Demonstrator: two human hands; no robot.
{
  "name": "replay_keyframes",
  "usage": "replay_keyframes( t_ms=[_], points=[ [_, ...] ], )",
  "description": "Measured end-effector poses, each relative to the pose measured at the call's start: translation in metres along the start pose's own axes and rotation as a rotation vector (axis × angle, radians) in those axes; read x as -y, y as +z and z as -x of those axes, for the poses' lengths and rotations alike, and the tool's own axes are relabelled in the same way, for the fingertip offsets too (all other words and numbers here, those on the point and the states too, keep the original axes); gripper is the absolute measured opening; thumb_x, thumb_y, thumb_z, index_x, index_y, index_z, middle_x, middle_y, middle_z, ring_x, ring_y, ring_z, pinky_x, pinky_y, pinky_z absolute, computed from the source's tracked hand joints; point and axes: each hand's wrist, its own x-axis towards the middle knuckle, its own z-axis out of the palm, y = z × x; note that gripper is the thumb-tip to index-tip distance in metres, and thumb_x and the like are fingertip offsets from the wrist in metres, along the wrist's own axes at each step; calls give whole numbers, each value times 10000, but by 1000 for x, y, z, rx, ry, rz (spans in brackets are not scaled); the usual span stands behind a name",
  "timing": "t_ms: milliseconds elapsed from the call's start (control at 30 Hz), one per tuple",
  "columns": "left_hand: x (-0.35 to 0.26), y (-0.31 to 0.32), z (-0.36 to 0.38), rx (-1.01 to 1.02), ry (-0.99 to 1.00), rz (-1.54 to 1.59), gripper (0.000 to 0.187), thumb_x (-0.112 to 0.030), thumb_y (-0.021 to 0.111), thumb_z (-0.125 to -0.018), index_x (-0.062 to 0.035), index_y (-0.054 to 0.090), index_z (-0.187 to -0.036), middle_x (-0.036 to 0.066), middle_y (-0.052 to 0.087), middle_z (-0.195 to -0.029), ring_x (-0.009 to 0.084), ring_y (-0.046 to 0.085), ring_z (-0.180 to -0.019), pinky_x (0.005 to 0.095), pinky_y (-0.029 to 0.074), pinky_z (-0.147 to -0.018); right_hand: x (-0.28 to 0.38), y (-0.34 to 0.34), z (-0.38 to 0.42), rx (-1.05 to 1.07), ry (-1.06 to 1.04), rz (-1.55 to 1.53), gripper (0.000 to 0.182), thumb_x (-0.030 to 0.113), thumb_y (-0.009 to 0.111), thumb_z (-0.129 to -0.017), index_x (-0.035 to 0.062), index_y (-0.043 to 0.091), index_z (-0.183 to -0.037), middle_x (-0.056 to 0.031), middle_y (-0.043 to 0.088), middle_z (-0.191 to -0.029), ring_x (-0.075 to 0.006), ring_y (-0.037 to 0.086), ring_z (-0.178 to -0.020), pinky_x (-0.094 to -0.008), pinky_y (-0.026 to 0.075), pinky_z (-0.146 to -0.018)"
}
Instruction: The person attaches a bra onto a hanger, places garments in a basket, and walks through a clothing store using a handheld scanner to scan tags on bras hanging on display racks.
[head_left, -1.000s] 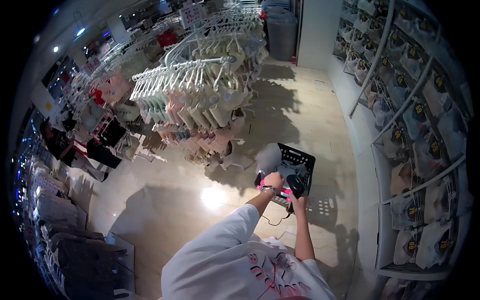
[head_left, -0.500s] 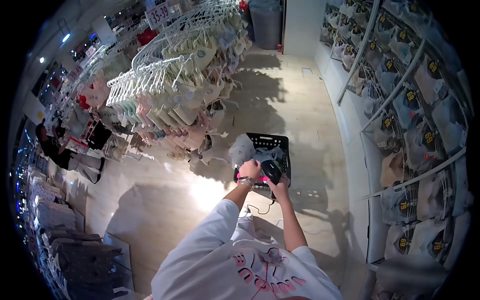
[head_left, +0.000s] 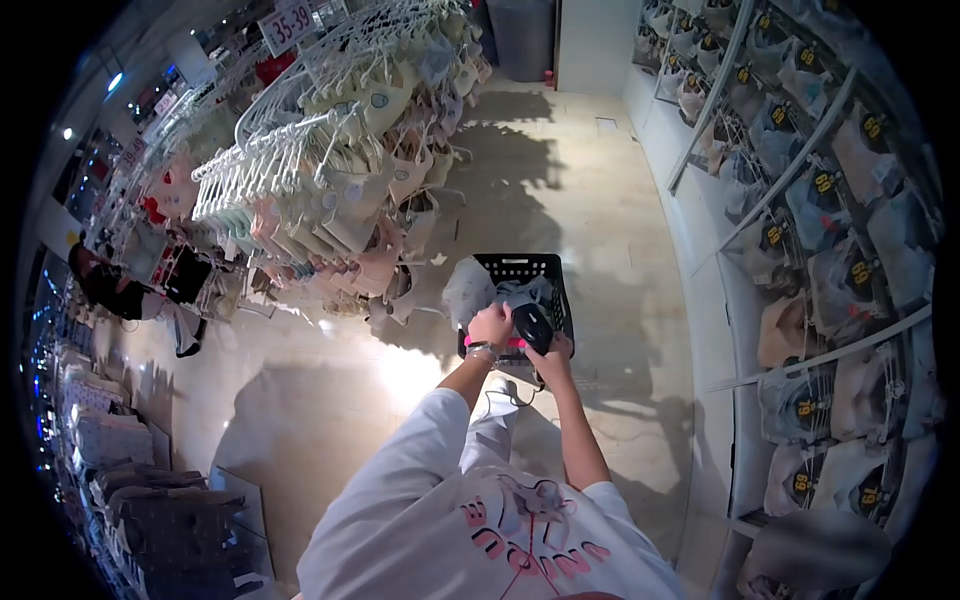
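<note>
Out in front of me is a black shopping basket point(head_left: 552, 264), its side walls full of holes. My left hand point(head_left: 490, 326), with bracelets at the wrist, is closed around the pink basket handle point(head_left: 516, 343), which shows on both sides of the fist. In my right hand point(head_left: 553, 353) is a black barcode scanner point(head_left: 533, 327), its rounded head up and a thin dark cord hanging below. A pale, bulging cloth bundle point(head_left: 468, 288) sticks out over the basket's left side. Light blue-grey garments point(head_left: 530, 290) lie inside, partly hidden by my hands and the scanner.
A long rack of pastel bras point(head_left: 330, 190) on white hangers lines the left side. Bras with price tags point(head_left: 815, 270) cover the right wall. Folded clothes point(head_left: 165, 520) are stacked at lower left, where a person point(head_left: 125, 295) is farther back. A grey bin point(head_left: 522, 40) stands ahead.
The view has shifted slightly as I walk forward, and one foot shows farther ahead. Both hands keep their hold on the basket handle and the scanner.
</note>
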Motion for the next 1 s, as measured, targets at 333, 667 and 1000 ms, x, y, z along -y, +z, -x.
replay_keyframes(
  t_ms=[333, 667, 1000],
  points=[
    [-5, 25, -42, -56, -16, 30, 410, -392, 500, -892, -68, 620, -670, 166, 643, -658, 362, 637, -629, 468, 510, -568, -24, 15, -55, -18, -5, 45, 336, 256, 737, -655, 82, 682, -937, -140, 646, -915, -327, 554, -884, -433, 371, -886],
    [-10, 39, -112, -56, -17, -5, 422, -413, 512, -892, -86, 644, -660, 149, 638, -633, 355, 631, -606, 446, 503, -546, -40, 45, -130, 21, 27, -61, 258, 247, 715, -679, 97, 693, -888, -82, 657, -855, -289, 504, -1005, -432, 333, -952],
    [13, 47, -217, 52, 0, 82, 347, -337, 493, -884, -73, 667, -742, 166, 655, -746, 364, 640, -710, 471, 512, -652, -35, 97, -209, -24, 187, -200, 261, 279, 695, -737, 86, 697, -913, -106, 640, -991, -292, 549, -981, -420, 296, -937]
  ],
)
